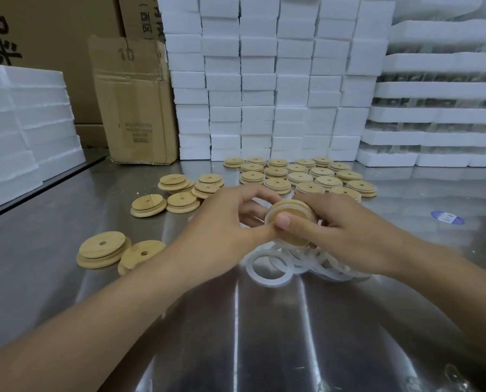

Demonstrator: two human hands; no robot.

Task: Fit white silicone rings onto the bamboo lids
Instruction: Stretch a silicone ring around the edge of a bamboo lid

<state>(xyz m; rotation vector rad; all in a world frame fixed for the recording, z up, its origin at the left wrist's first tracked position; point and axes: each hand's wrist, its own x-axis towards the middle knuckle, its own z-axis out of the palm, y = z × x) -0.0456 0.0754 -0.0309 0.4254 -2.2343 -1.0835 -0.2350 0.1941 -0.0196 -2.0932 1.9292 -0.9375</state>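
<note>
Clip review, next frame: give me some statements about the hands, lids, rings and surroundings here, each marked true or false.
1. The left hand and right hand both grip one bamboo lid above the table. True.
2. The loose silicone rings lie at the table's far left edge. False: they are piled beneath the hands, mostly under the right hand.
3. Behind the hands, rows of lids lie flat in front of the white foam blocks. True.
4. The cardboard box stands right of the foam blocks. False: it stands left of them.
</note>
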